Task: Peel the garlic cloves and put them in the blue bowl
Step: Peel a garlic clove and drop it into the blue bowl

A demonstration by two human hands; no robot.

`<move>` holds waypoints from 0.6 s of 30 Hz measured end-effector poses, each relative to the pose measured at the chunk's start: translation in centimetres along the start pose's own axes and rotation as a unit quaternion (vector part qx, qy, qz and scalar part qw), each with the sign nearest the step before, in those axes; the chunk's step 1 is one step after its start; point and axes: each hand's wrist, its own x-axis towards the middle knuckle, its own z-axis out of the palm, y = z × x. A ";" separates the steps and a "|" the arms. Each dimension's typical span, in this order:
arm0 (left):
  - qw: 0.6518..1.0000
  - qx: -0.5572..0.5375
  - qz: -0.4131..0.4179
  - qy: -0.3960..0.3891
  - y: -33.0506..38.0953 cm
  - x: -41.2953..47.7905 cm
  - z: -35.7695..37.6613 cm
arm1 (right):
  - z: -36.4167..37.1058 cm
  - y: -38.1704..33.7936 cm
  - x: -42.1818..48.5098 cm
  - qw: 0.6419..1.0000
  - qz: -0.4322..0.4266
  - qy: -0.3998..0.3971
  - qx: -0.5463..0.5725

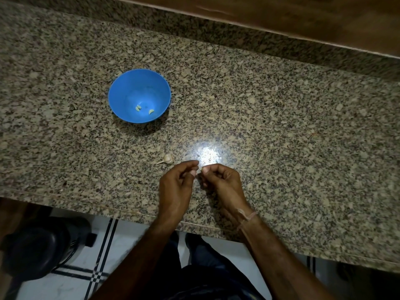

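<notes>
Garlic clove (201, 169) (a pale sliver, mostly hidden, long axis not discernible) is pinched by thumb and forefinger of the right hand (223, 182), over the near part of the table (281, 148). Left hand (175, 187) meets it tip to tip, fingers (191, 164) curled and pinching the same clove, probably its skin. Garlic bulb (168, 158) lies just beyond the left hand. Blue bowl (121, 92) stands farther ahead and left, holding two peeled cloves (138, 108); the left hand is nearer it.
</notes>
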 end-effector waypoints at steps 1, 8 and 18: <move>1.000 -0.008 0.008 -0.003 0.2 -0.1 0.1 | -0.1 0.1 0.1 1.000 -0.004 -0.004 -0.009; 0.999 -0.035 -0.005 0.021 0.3 0.1 0.1 | -0.3 0.4 0.1 0.998 -0.045 -0.028 -0.037; 0.999 0.024 0.022 0.019 0.8 0.4 -0.1 | -0.3 -1.0 0.1 0.977 -0.152 -0.048 -0.143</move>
